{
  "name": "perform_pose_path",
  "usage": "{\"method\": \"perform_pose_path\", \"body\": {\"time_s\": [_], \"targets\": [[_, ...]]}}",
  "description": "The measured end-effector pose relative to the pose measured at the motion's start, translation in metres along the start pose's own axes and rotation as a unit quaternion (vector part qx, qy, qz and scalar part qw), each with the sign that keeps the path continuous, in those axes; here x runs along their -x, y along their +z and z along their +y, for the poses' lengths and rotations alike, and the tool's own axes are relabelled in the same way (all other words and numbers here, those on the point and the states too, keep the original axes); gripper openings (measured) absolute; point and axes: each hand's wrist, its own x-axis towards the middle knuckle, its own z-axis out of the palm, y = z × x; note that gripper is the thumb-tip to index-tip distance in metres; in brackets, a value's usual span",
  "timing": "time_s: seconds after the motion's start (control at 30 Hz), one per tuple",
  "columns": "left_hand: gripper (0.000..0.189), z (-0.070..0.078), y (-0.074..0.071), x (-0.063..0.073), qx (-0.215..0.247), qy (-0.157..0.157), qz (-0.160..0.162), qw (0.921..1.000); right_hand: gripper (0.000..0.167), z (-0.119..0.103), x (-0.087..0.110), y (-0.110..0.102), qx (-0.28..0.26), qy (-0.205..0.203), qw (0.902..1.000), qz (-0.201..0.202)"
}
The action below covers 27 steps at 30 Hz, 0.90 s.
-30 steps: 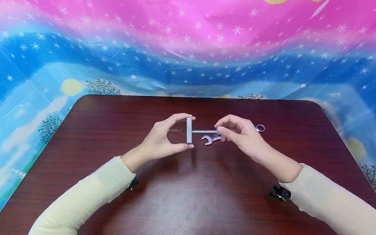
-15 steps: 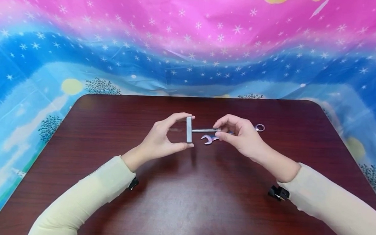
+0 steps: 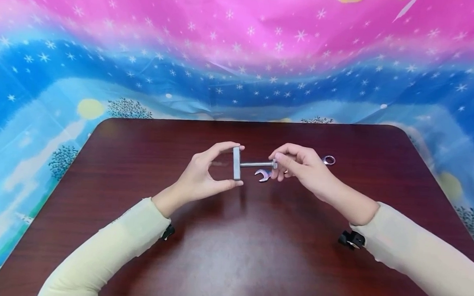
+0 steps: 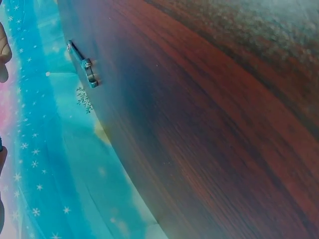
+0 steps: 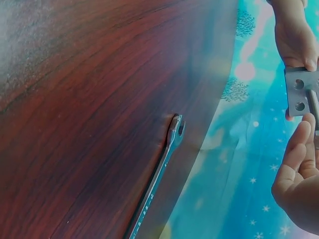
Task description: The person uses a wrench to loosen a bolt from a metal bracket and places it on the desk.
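In the head view my left hand (image 3: 197,172) pinches a grey metal plate (image 3: 236,163) by its two ends, between thumb and fingers, above the table. The right wrist view shows holes in this metal plate (image 5: 298,93). A long bolt (image 3: 257,164) stands out from the plate toward the right, roughly level. My right hand (image 3: 304,167) pinches the bolt's hex head between thumb and fingers. Below and behind that hand lies a combination wrench (image 3: 263,175) on the table, its middle hidden by the hand. The wrench (image 5: 158,172) shows its open end in the right wrist view.
The dark wood table (image 3: 231,255) has rounded far corners. A patterned cloth (image 3: 242,54) with snowflakes hangs behind it and along both sides. Black wrist cameras (image 3: 352,240) sit under the sleeves.
My right thumb and fingers have shifted around the bolt head, the thumb now higher and the head showing more. The left hand and plate stay nearly in place.
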Motion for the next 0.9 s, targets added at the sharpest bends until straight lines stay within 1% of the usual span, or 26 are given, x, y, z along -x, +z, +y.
{"method": "perform_pose_path", "body": {"time_s": [0.1,0.17,0.23,0.3,0.4,0.47,0.53,0.67,0.73,0.9], "targets": [[0.076,0.0011,0.0,-0.0016,0.003,0.003,0.002,1.0,0.016,-0.0001,-0.0016,0.0002,-0.008,-0.001,1.0,0.006],[0.076,0.0017,-0.0001,-0.0025,0.006,0.002,0.001,1.0,0.013,0.0,-0.0016,0.0006,-0.004,-0.007,0.9998,0.016],[0.076,0.002,0.0,-0.0031,0.008,-0.001,0.001,1.0,0.013,0.0003,-0.0006,0.0012,0.014,-0.023,0.9992,0.031],[0.076,0.0019,0.0002,-0.0035,0.011,-0.002,0.001,0.9999,0.018,0.0004,0.0009,0.002,0.036,-0.043,0.9975,0.042],[0.076,0.0019,0.0,-0.0035,0.009,-0.004,0.003,1.0,0.023,0.0,0.0021,0.0029,0.061,-0.059,0.9954,0.044],[0.076,0.0018,0.0001,-0.0043,0.007,-0.002,0.004,1.0,0.024,-0.0005,0.0023,0.0019,0.06,-0.048,0.9964,0.035],[0.076,0.0018,0.0002,-0.0042,0.006,-0.002,0.004,1.0,0.024,-0.0005,0.0019,0.0006,0.051,-0.027,0.9981,0.024],[0.075,0.0013,0.0027,-0.0032,0.012,-0.004,-0.004,0.9999,0.022,0.0016,0.002,-0.0021,0.035,0.01,0.9993,0.009],[0.075,0.0011,0.004,-0.0028,0.017,-0.005,-0.007,0.9998,0.021,0.0021,0.002,-0.0024,0.033,0.013,0.9993,0.009],[0.076,0.0019,0.0037,-0.0053,0.02,0.001,-0.004,0.9998,0.022,-0.0009,0.0001,-0.0008,0.024,0.002,0.9995,0.02]]}}
